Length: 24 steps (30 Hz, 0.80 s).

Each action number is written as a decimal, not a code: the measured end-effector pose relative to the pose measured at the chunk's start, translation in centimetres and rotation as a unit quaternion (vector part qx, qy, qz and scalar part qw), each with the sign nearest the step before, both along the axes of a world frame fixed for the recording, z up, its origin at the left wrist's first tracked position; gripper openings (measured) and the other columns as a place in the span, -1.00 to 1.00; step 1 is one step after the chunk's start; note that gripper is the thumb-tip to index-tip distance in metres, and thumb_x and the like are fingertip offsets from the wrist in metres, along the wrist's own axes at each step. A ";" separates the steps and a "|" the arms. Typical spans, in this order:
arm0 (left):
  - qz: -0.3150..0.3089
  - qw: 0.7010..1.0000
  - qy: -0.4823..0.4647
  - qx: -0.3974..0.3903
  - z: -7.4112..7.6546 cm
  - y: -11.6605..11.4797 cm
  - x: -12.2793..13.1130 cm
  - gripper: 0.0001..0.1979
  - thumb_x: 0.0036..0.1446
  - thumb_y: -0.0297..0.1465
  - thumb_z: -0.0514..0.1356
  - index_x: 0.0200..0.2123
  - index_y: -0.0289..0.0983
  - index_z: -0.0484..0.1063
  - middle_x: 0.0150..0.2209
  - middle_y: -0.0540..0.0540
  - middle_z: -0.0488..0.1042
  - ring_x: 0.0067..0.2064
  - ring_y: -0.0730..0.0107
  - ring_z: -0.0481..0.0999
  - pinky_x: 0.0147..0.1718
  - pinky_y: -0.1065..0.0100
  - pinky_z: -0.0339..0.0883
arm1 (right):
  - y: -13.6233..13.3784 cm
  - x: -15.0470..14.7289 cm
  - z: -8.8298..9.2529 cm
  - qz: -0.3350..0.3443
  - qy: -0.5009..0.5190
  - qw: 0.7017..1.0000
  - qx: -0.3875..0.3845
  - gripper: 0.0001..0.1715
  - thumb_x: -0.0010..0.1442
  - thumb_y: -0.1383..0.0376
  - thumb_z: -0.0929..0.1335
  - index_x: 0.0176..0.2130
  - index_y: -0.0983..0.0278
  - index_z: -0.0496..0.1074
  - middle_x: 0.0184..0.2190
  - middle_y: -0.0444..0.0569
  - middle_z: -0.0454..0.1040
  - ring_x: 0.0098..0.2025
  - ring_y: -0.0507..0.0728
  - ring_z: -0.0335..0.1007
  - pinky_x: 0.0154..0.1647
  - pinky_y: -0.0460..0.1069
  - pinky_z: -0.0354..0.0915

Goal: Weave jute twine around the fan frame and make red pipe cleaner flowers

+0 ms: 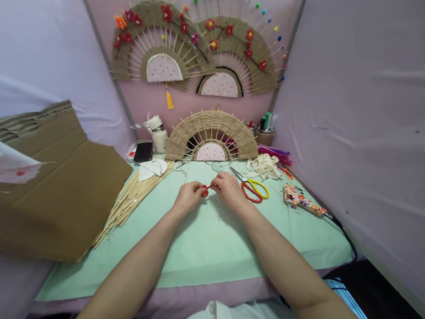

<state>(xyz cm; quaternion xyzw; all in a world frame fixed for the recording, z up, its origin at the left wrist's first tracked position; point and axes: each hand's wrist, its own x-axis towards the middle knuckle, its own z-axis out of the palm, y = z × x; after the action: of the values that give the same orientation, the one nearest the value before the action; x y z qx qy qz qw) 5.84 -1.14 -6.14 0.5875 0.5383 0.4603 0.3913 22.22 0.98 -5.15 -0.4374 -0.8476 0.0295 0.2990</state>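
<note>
My left hand [188,197] is closed in a pinch on a small red pipe cleaner [205,192], which looks bent into a little loop or petal shape. A short red end runs across to my right hand [228,189], whose fingers are also pinched on it. Both hands are just above the mint-green tabletop [209,245]. Right beside my right hand lie scissors [252,192] with one red and one yellow handle, blades pointing away. Behind the hands stands a half-round woven fan [209,122] with a dotted pink centre.
A floral glue gun [304,202] lies at right, its cord over the edge. Cream fabric strips [265,166] and purple pipe cleaners [277,154] lie behind the scissors. At left are thin sticks [129,200], cardboard [61,194], a phone [143,152] and a bottle [158,136]. Decorated fans [151,15] hang behind.
</note>
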 end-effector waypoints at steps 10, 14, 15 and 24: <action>-0.026 0.985 -0.159 -0.063 0.9 -0.3 0.8 -0.72 -0.20 -0.21 0.32 -0.49 -0.32 0.47 -0.48 -0.13 0.54 -0.39 0.31 0.52 -0.27 0.24 0.36 | -0.8 -0.4 0.4 0.028 0.144 0.989 -0.010 -0.78 0.22 0.35 0.21 -0.33 0.25 0.42 -0.35 -0.02 0.41 -0.28 0.09 0.31 -0.24 -0.05 0.17; -0.033 0.975 -0.203 -0.083 0.7 -0.3 0.9 -0.67 -0.22 -0.19 0.34 -0.44 -0.32 0.47 -0.46 -0.14 0.55 -0.34 0.29 0.53 -0.23 0.24 0.35 | -0.9 -0.7 0.3 0.060 0.204 0.977 -0.010 -0.78 0.22 0.33 0.20 -0.31 0.24 0.42 -0.33 -0.02 0.45 -0.23 0.09 0.34 -0.18 -0.04 0.22; -0.035 0.972 -0.214 -0.088 0.7 -0.3 0.9 -0.66 -0.22 -0.19 0.34 -0.44 -0.32 0.47 -0.45 -0.14 0.55 -0.33 0.29 0.53 -0.22 0.25 0.34 | -0.9 -0.8 0.3 0.065 0.224 0.972 -0.015 -0.78 0.21 0.32 0.21 -0.32 0.24 0.43 -0.33 -0.02 0.46 -0.23 0.09 0.35 -0.17 -0.04 0.23; -0.039 0.955 -0.276 -0.096 0.9 -0.5 1.1 -0.66 -0.22 -0.23 0.37 -0.38 -0.34 0.49 -0.43 -0.13 0.55 -0.32 0.35 0.52 -0.17 0.27 0.31 | -0.7 -1.5 0.0 0.027 0.378 0.912 -0.155 -0.80 0.06 0.26 0.29 -0.35 0.26 0.49 -0.36 -0.06 0.52 -0.26 0.11 0.38 -0.22 -0.03 0.24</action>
<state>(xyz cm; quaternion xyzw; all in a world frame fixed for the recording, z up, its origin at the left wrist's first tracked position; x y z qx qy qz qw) 6.93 -1.62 -5.26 0.4176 0.4274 0.5354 0.5969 20.68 0.32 -5.16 -0.4118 -0.6671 0.3317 0.5247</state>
